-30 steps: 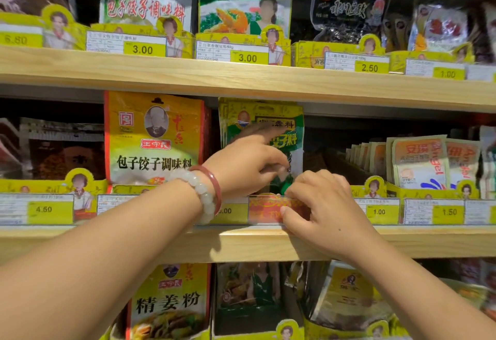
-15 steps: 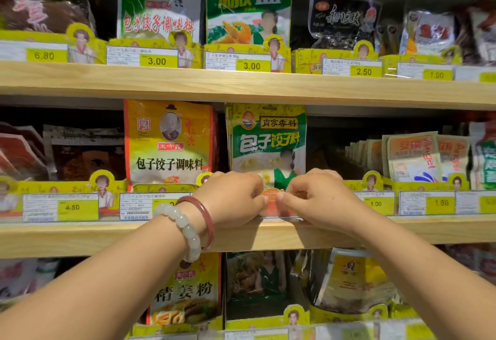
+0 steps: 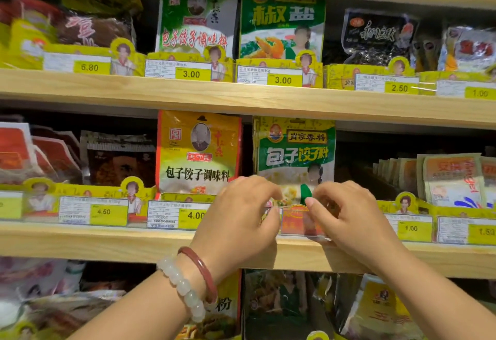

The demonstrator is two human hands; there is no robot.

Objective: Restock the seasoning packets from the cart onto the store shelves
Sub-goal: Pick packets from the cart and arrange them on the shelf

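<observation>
Currently both hands, left hand (image 3: 241,221) and right hand (image 3: 346,218), pinch the clear label holder (image 3: 300,222) below the upright green seasoning packet (image 3: 295,157) on the middle shelf (image 3: 107,240). Risk: tugging may topple it.

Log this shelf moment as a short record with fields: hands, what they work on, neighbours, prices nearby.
left hand: fingers curled at the left end of the clear tag holder
right hand: fingers curled at the holder's right end
holder: on the middle shelf edge, orange-red insert inside
packet behind: green packet, upright
left neighbour: yellow packet, tag 4.00
right neighbour: tag 1.00
wrist: white bead bracelet and red bangle, left arm
</observation>
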